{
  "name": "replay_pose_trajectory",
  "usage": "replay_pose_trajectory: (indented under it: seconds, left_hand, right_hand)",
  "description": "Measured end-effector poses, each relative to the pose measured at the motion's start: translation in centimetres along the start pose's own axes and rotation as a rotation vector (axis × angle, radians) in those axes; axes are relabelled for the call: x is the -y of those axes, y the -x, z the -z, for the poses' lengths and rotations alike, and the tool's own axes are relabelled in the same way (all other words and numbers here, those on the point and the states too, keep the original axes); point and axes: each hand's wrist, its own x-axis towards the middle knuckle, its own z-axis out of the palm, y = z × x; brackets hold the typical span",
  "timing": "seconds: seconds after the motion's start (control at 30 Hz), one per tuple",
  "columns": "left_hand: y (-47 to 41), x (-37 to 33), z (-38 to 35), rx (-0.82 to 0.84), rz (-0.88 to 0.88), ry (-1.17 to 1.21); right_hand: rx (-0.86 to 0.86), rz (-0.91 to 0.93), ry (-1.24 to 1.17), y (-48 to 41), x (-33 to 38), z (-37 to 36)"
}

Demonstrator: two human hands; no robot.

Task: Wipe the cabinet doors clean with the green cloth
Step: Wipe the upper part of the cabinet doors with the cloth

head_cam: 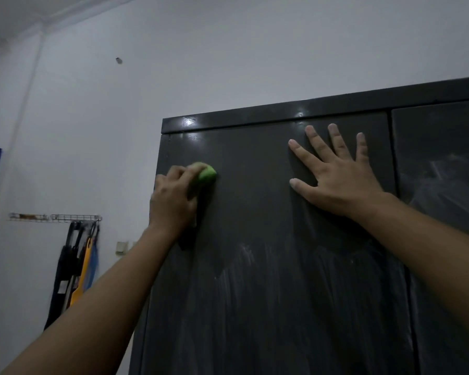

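Wiping looks to be at the upper left of the left cabinet door [255, 212]. The left hand [173, 198] has its fingers curled round the bunched green cloth [207, 173], pressing it just inside that door's left edge. The right hand [339, 182] lies flat on the door's upper right, fingers spread apart. Pale dusty streaks show across the door's lower part and on the right door [444, 158], so the next strokes probably run downward and rightward, and the bracing hand would have to shift. Bare wall [92, 131] lies past the door's left edge.

There is just one camera, worn on the person's head. It looks forward and a bit up, very near the top of the dark cabinet [255, 212].
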Motion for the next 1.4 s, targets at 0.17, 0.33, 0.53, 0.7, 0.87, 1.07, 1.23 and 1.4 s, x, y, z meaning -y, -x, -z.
replay_pose_trajectory:
  seconds: [0.17, 0.33, 0.53, 0.7, 0.87, 1.07, 1.23, 1.4]
  left_hand:
    - [-5.2, -0.1, 0.0, -0.013, 0.240, 0.061]
    - [-4.4, 1.3, -0.3, -0.057, 0.259, 0.107]
    - [-0.3, 3.1, 0.1, -0.046, 0.345, 0.100]
    - [3.2, 4.1, 0.0, -0.023, 0.320, 0.065]
    - [2.6, 1.8, -0.2, -0.038, 0.389, 0.133]
    - [-2.1, -5.0, -0.8, -0.090, 0.218, 0.259]
    - [-2.9, -12.4, -2.4, -0.075, -0.002, 0.342]
    - [0.9, -17.8, -3.8, 0.017, -0.247, 0.363]
  right_hand:
    - [0.015, -0.001, 0.021, 0.1, 0.1, -0.2]
    - [0.036, -0.002, 0.036, 0.0, 0.3, -0.3]
    - [0.058, -0.001, 0.057, -0.1, 0.4, -0.2]
    - [0.056, 0.009, 0.044, -0.1, 0.4, -0.1]
    - [0.053, 0.035, -0.018, 0.0, 0.2, 0.7]
    - [0.142, 0.163, -0.275, 0.4, -2.8, 5.0]
    - [0.008, 0.076, -0.523, 0.0, -8.1, 8.7]
    - [-0.128, 0.009, -0.238, -0.1, -12.2, 9.1]
